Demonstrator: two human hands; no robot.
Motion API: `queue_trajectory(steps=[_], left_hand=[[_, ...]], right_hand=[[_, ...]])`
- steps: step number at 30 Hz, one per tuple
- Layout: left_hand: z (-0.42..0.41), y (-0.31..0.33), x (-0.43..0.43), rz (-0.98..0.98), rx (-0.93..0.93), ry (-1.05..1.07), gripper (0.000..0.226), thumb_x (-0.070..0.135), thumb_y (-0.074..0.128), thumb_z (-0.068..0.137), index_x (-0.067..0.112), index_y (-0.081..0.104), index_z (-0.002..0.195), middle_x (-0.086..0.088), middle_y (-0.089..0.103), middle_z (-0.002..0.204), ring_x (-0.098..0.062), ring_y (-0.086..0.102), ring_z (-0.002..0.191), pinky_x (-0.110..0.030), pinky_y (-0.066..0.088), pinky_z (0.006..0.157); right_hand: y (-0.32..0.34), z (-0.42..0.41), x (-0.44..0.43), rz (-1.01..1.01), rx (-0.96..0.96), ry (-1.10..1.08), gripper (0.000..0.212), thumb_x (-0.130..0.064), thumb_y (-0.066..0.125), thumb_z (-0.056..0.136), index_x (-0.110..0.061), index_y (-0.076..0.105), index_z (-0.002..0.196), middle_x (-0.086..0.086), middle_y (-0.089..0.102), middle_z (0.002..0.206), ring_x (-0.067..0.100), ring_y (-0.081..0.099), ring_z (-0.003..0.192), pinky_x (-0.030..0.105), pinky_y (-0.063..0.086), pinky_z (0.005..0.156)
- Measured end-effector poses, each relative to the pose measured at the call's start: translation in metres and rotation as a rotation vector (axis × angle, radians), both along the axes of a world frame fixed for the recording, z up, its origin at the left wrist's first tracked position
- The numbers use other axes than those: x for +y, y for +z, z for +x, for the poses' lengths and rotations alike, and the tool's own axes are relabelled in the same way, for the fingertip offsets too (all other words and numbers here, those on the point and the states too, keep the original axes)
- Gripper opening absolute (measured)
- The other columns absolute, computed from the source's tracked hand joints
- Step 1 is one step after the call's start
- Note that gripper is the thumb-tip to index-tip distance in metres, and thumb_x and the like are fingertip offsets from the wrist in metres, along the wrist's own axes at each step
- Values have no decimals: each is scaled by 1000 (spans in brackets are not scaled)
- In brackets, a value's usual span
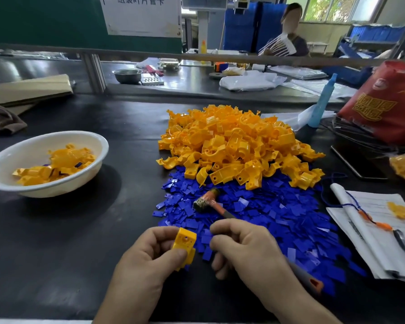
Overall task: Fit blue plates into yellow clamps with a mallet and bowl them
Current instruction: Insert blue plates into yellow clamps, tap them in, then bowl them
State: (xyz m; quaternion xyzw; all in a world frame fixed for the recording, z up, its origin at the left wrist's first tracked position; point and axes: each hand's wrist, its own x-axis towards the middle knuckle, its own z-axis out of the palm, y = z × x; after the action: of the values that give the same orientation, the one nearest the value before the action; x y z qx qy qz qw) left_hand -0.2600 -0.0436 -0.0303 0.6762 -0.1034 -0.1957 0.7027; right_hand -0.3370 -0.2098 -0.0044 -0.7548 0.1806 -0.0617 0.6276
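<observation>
On the black table (56,230) I watch two hands at work. The left hand (147,256) pinches one yellow clamp (184,244) between thumb and fingers. The right hand (243,246) is wrapped round the handle of the one mallet (206,201), whose head rests on the blue plates (278,213). Behind them, touching, lies one heap of yellow clamps (239,143); I cannot count either lot. At left, one white bowl (87,139) holds a cluster of clamps with blue showing among them.

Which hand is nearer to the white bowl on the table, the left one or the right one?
Left. The left hand, holding a yellow clamp, is right of the bowl and closer to the camera; the right hand, gripping the mallet, lies farther right.
</observation>
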Motion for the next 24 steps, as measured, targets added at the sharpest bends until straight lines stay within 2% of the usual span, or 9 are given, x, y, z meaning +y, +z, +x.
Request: queue_trajectory(steps=[4, 8, 12, 14, 16, 19, 21, 24], left_hand=[[-9, -1, -9, -58, 18, -52, 29, 10, 76, 60, 24, 73, 85, -10, 75, 79, -16, 71, 68, -18, 53, 58], [-12, -1, -12, -99, 26, -69, 37, 11, 73, 59, 19, 71, 96, -12, 75, 82, -16, 71, 72, -17, 53, 61], [-14, 2, -12, -77, -44, -65, 39, 17, 75, 60, 34, 73, 95, -10, 76, 88, -18, 72, 80, -22, 54, 67], [-15, 2, -10, -68, -47, -68, 39, 19, 75, 61, 31, 72, 98, -9, 76, 90, -20, 73, 83, -28, 55, 70], [-16, 4, -8, -84, -26, -86, 40, 18, 76, 61, 25, 72, 100, -9, 76, 91, -20, 73, 81, -27, 56, 65], [-19, 10, -7, -76, -39, -124, 34, 25, 80, 64, 30, 74, 98, -7, 76, 89, -15, 73, 76, -20, 54, 60], [-21, 13, -8, -77, -42, -111, 28, 30, 83, 68, 31, 74, 95, -6, 76, 86, -12, 71, 71, -20, 53, 56], [-22, 13, -7, -54, -52, -98, 24, 32, 71, 68, 29, 75, 91, -6, 76, 82, -13, 70, 68, -23, 53, 54]], right_hand=[[1, -7, 12, 209, -151, -59, 11, -16, 65, 86, -26, 71, 88, 13, 69, 68, 27, 65, 57, 34, 56, 54], [0, -10, 19, 245, -177, -89, 25, -4, 64, 86, -26, 67, 98, 12, 69, 69, 26, 66, 58, 34, 57, 54], [3, -14, 21, 63, -191, -39, 26, -13, 58, 92, -37, 66, 90, 7, 70, 72, 24, 68, 57, 31, 56, 58], [4, -17, 22, -99, -217, -14, 20, -17, 58, 91, -37, 64, 90, 0, 68, 78, 18, 66, 57, 24, 53, 56], [6, -19, 20, -309, -275, -1, 15, -19, 61, 89, -34, 64, 89, -10, 62, 87, 13, 65, 67, 20, 52, 54], [9, -19, 17, -535, -319, 45, 12, -22, 63, 88, -33, 65, 92, -16, 58, 92, 9, 60, 86, 16, 49, 63], [10, -19, 15, -582, -338, 66, 12, -22, 65, 87, -33, 65, 93, -18, 58, 90, 5, 60, 87, 10, 45, 65], [9, -20, 16, -520, -286, 31, 16, -28, 67, 84, -38, 61, 94, -19, 60, 90, 3, 60, 84, 9, 46, 63]])
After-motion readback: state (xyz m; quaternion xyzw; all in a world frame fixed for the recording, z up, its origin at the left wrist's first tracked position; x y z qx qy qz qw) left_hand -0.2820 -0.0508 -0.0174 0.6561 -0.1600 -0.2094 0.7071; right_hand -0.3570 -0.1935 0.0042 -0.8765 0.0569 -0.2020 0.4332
